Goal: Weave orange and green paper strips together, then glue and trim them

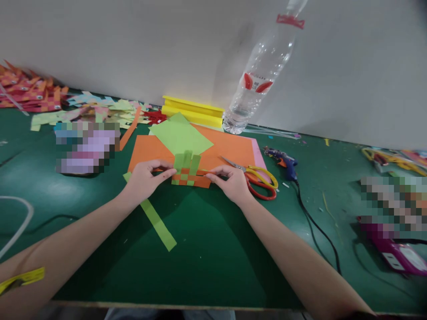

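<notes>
A small woven paper piece [187,174], made of green and orange strips, is held up between my hands. Several green strip ends stand up from its top, and its lower part shows a checkered weave. My left hand [143,180] pinches its left edge between thumb and fingers. On the other side, my right hand [232,181] pinches the end of an orange strip [204,171] that runs into the weave. Behind lie an orange sheet [233,144] and a green square of paper [182,133]. A loose green paper strip [158,226] lies below my left hand.
Scissors [263,178] with red and yellow handles lie just right of my right hand, near a blue glue gun [285,162] with a black cord. A plastic bottle [256,80] leans at the back beside yellow folded paper [191,111]. Paper scraps [110,109] cover the back left.
</notes>
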A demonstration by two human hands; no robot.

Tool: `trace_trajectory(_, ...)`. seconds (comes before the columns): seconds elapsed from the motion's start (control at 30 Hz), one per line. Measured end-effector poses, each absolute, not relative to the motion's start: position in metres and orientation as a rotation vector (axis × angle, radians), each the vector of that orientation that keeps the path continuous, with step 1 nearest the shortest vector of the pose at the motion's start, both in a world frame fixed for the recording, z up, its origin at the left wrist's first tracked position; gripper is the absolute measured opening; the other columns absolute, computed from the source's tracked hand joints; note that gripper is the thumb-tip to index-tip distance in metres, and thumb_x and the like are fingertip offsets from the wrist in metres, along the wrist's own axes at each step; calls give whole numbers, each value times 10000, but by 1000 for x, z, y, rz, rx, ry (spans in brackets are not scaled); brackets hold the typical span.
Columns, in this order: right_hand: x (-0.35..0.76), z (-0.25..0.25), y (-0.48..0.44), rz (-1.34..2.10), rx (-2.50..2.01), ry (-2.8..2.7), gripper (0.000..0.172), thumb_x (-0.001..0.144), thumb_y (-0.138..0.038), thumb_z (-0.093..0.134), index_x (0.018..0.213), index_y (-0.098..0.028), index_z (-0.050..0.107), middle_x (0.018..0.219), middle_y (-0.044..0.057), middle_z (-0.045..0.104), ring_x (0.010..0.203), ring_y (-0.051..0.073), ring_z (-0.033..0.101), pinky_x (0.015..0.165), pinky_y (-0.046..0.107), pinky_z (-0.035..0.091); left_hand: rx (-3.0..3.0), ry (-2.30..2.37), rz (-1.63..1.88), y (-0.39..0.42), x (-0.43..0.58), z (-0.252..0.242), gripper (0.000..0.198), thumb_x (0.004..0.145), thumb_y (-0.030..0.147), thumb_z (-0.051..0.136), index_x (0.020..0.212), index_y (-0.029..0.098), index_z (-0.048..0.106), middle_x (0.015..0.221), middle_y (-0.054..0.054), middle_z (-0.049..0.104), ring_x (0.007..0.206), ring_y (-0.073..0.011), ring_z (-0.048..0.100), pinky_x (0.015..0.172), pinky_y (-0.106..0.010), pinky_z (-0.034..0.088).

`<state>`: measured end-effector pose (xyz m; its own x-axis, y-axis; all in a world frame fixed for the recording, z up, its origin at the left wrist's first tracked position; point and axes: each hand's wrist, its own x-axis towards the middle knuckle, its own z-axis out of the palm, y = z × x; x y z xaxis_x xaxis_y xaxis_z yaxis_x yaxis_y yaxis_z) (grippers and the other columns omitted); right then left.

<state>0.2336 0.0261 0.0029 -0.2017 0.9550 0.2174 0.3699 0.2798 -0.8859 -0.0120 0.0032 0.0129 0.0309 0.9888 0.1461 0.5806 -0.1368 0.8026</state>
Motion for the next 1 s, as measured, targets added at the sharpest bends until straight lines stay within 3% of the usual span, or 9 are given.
trace_trajectory(0.33,233,1,27,950,-1215,-1685,179,693,-347,718,669,-186,641,668,10,699,653,150,658,670,304,544,1743,1597,978,4,-11,13,271,766,450,609,829,194,671,832,-50,711,734,-199,642,693,-300,503)
trace_trajectory(0.7,235,2,29,968,-1208,-1708,149,724,-334,678,737,-186,675,677,13,705,620,140,655,652,293,548,1741,1588,974,2,-11,13,276,781,448,608,850,186,662,839,-49,705,742,-193,638,701,-295,493)
trace_trajectory(0.83,235,1,28,896,-1199,-1727,158,717,-339,677,723,-185,642,718,20,700,684,152,662,690,303,542,1763,1583,967,2,-11,12,281,785,454,604,855,189,666,835,-44,704,736,-193,637,679,-288,492)
trace_trajectory(1.0,234,5,24,852,-1088,-1821,220,745,-303,664,943,-208,642,913,37,700,870,169,659,798,320,525,1794,1544,989,3,-12,8,273,782,457,607,852,202,674,843,-39,707,753,-192,638,684,-287,495)
